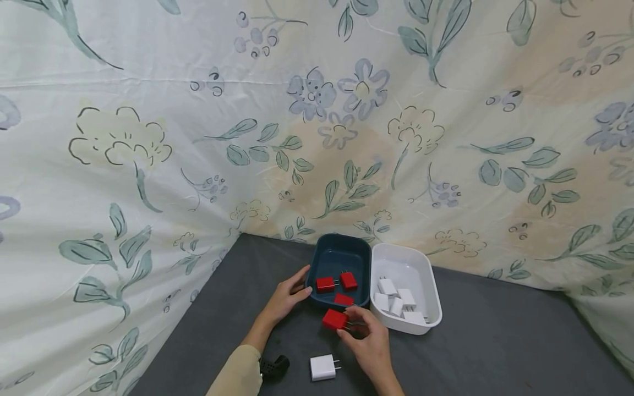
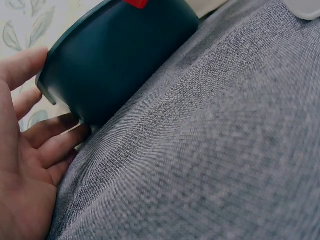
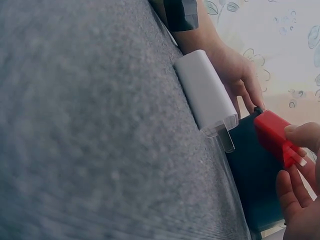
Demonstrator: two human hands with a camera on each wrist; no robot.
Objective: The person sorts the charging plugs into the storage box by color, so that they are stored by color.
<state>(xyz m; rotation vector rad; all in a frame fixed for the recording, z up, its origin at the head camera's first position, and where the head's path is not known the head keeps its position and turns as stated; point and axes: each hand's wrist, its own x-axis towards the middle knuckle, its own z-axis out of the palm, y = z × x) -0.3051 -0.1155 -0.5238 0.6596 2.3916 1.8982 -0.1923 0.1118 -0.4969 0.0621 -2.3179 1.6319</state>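
Note:
My right hand [image 1: 367, 336] pinches a red plug adapter [image 1: 334, 319] just in front of the dark blue bin [image 1: 342, 250]. In the right wrist view, the thumb and fingertips hold this red adapter [image 3: 274, 132] near its prong end. The left hand [image 1: 283, 298] holds the left side of the blue bin, one digit at the rim and the other fingers low by its base [image 2: 117, 60]. Several red adapters [image 1: 325, 284] lie inside that bin. A white plug adapter [image 1: 323, 367] lies on the dark cloth nearer me, prongs pointing right.
A white bin [image 1: 432, 291] stands against the blue bin's right side, with several white adapters [image 1: 406, 298] in it. Dark grey cloth [image 1: 500, 335] covers the table. Behind it hangs a floral curtain [image 1: 346, 181]. A black band [image 1: 274, 367] is on the left wrist.

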